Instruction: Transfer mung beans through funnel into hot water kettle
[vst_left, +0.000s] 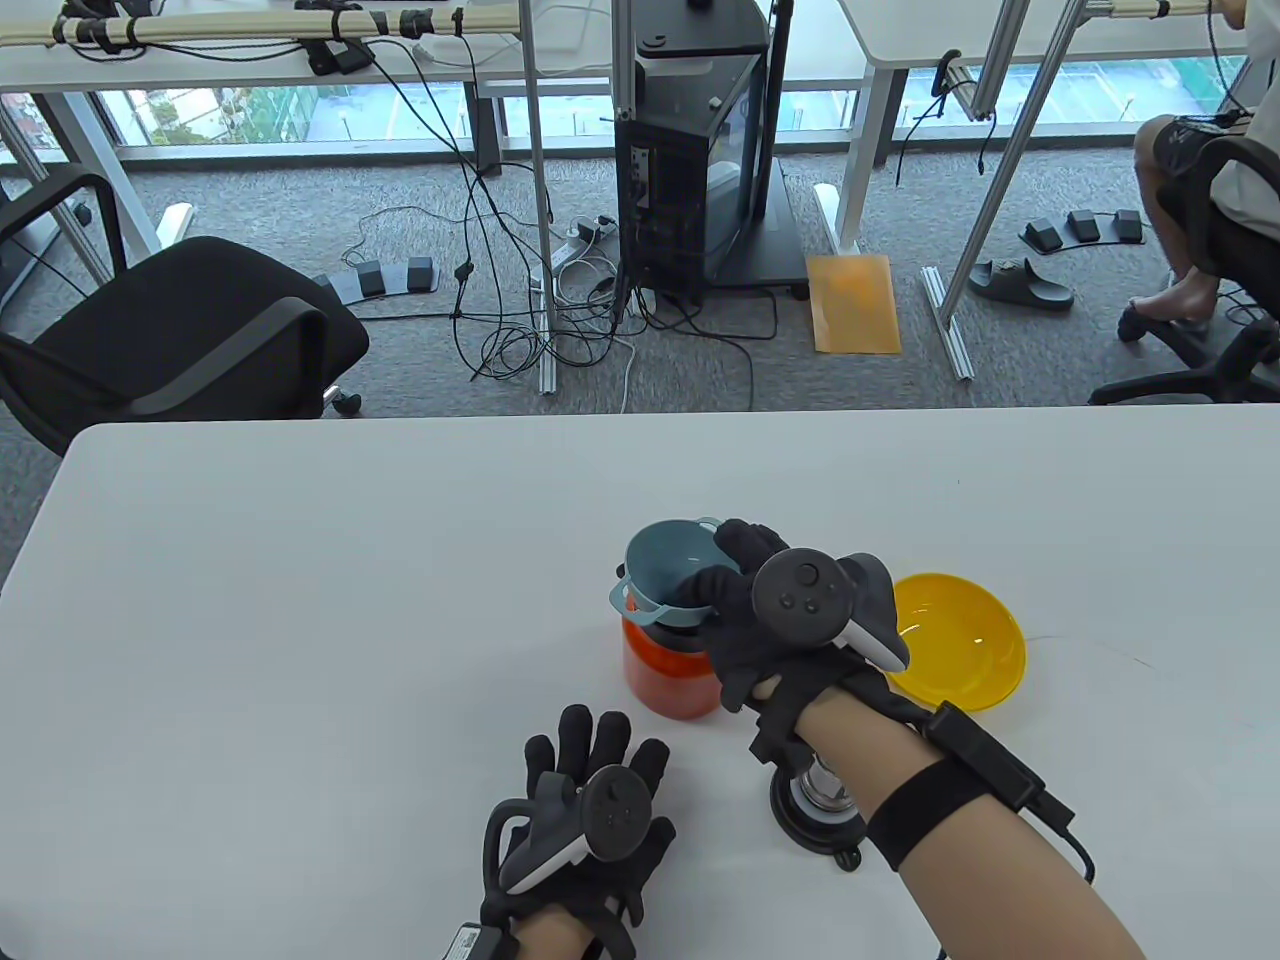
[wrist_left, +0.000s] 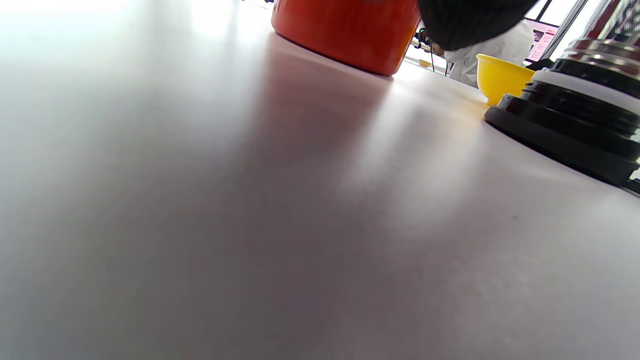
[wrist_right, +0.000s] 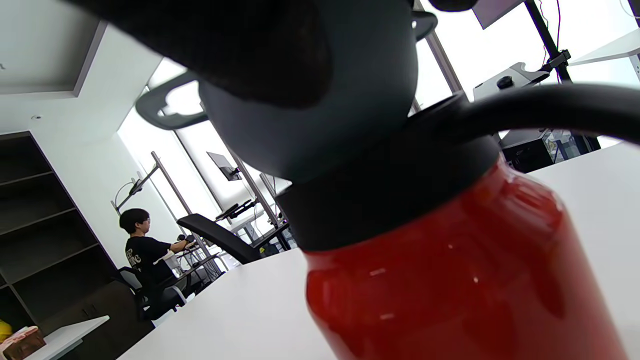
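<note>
An orange-red kettle (vst_left: 668, 678) stands on the white table (vst_left: 300, 600), with a grey-blue funnel (vst_left: 672, 580) seated in its black neck. My right hand (vst_left: 745, 600) grips the funnel's near rim. In the right wrist view the funnel (wrist_right: 350, 100) sits on the kettle (wrist_right: 465, 280), with a gloved finger (wrist_right: 240, 45) over it. A yellow bowl (vst_left: 965, 640) stands right of the kettle and looks empty. My left hand (vst_left: 590, 800) rests flat on the table, fingers spread, in front of the kettle. The left wrist view shows the kettle's base (wrist_left: 350, 32) and the bowl (wrist_left: 500, 75).
The kettle's black and steel lid (vst_left: 818, 805) lies upside down on the table under my right forearm; it also shows in the left wrist view (wrist_left: 575, 130). An office chair (vst_left: 170, 340) stands beyond the table's far left edge.
</note>
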